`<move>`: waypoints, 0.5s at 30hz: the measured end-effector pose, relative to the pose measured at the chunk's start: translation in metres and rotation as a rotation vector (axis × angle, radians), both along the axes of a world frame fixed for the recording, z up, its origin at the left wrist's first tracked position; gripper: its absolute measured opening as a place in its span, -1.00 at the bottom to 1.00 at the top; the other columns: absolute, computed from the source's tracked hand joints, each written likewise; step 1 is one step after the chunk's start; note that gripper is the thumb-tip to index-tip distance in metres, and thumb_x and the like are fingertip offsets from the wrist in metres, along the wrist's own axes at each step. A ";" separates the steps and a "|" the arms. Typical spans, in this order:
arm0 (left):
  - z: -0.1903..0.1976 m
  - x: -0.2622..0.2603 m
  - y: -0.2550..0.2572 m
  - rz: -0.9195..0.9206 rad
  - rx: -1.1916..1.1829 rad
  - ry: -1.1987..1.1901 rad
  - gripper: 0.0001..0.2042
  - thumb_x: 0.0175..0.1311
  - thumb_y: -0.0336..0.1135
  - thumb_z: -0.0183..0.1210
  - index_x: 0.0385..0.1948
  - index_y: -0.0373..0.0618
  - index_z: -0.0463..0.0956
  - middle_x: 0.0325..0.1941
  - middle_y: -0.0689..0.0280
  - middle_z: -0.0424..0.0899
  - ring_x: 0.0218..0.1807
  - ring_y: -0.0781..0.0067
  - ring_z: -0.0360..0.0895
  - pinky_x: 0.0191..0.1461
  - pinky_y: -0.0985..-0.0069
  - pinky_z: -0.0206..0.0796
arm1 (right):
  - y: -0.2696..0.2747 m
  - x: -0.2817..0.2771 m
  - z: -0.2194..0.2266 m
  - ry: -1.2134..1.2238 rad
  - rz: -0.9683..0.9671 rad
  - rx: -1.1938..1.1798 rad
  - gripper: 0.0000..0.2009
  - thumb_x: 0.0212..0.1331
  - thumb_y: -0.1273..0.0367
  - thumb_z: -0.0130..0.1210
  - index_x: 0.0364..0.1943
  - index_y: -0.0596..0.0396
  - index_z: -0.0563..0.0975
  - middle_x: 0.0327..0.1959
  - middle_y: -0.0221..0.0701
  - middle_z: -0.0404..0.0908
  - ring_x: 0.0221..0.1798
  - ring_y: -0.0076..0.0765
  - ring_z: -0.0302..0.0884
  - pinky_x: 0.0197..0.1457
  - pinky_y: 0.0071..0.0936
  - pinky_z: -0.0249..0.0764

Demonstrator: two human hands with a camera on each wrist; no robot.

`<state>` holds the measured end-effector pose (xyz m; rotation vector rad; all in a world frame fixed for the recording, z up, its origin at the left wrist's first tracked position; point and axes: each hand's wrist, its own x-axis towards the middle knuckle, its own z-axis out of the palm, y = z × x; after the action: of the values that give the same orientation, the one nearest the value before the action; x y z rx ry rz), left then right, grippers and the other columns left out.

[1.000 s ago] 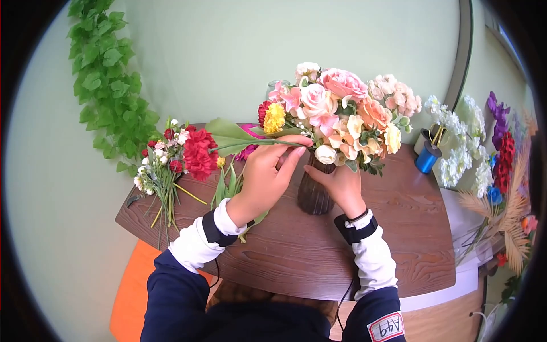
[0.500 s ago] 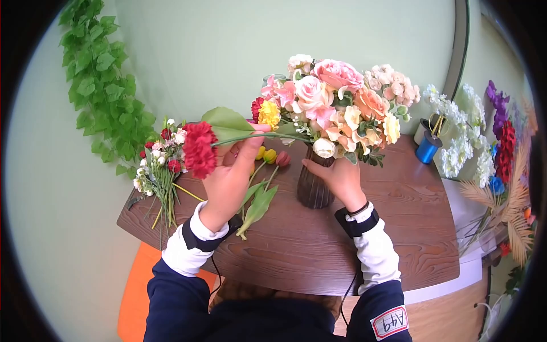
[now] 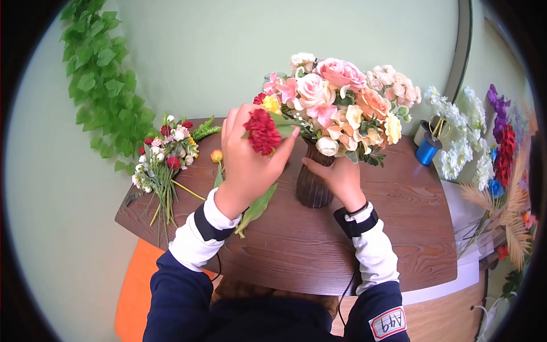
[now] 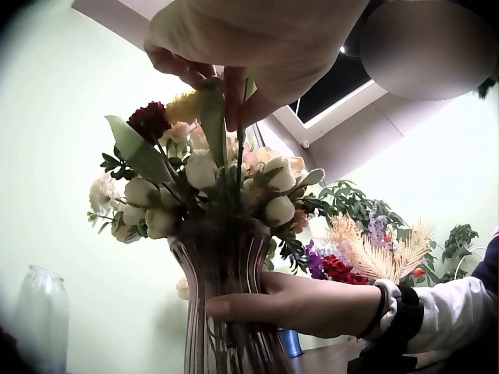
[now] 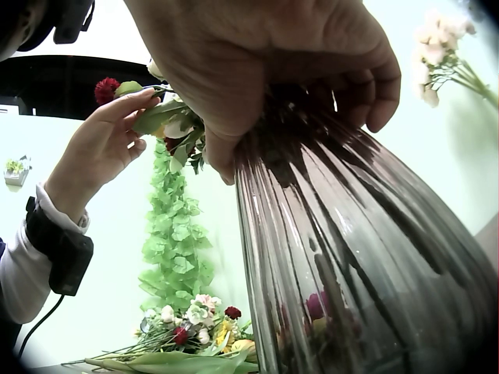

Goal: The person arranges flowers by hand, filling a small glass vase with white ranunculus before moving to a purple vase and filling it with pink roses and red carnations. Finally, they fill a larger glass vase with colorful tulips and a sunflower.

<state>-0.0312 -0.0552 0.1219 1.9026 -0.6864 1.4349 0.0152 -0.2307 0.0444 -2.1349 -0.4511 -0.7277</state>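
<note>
A red carnation (image 3: pixel 262 132) rises in front of my left hand (image 3: pixel 244 165), which pinches its green stem between thumb and fingers at the left side of the bouquet (image 3: pixel 336 111). Pink, peach and cream blooms fill this bouquet, with a yellow carnation (image 3: pixel 272 104) on its left edge. It stands in a ribbed, smoky glass vase (image 3: pixel 313 188). My right hand (image 3: pixel 342 183) grips the vase just under its mouth. In the left wrist view, stems show through the glass (image 4: pixel 226 273), and the left fingers are just above the blooms.
Loose red and white flowers (image 3: pixel 165 154) lie at the table's left, with tulip leaves (image 3: pixel 259 211) nearer the middle. A blue spool (image 3: pixel 426 153) stands at the right rear by white blossoms (image 3: pixel 454 165). Ivy (image 3: pixel 105 85) hangs on the wall. A clear jar (image 4: pixel 43 319) stands behind.
My left hand slid back along the stem toward the bloom, then swung right, bringing the red carnation close to the bouquet. The right hand has stayed on the vase.
</note>
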 end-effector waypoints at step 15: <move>-0.029 0.002 0.019 0.052 0.019 0.087 -0.61 -0.12 -0.19 0.39 -0.29 -0.17 0.48 -0.12 0.24 0.38 -0.07 0.23 0.27 0.07 0.35 0.11 | 0.000 0.004 -0.003 0.054 0.024 0.007 -0.44 -0.21 0.12 0.33 -0.06 0.06 0.48 -0.15 -0.26 0.56 -0.13 -0.13 0.52 -0.09 -0.32 0.44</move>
<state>-0.0289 -0.0364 0.0926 1.9978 -0.6157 1.3728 0.0188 -0.2312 0.0416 -2.1336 -0.4439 -0.6563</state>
